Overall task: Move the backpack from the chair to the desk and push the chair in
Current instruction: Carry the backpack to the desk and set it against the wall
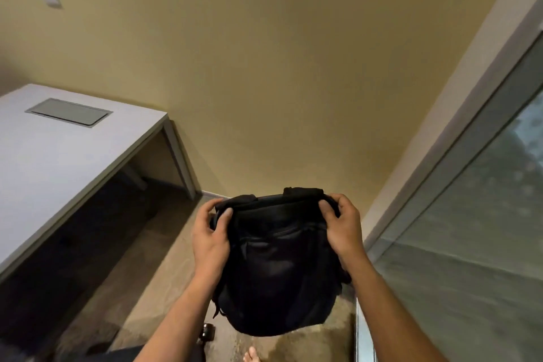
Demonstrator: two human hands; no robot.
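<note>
Both hands hold a black backpack (279,267) up in the air, clear of the floor. The left hand (210,239) has its grip closed on the bag's upper left corner, thumb across the front; the right hand (342,223) grips the upper right corner the same way, fingers curled over the top edge. The backpack hangs well apart from the white desk (50,161) – that stands to the left, with a grey flap (69,112) set in its top. A dark chair wheel (207,332) shows near the bottom, just below the bag
</note>
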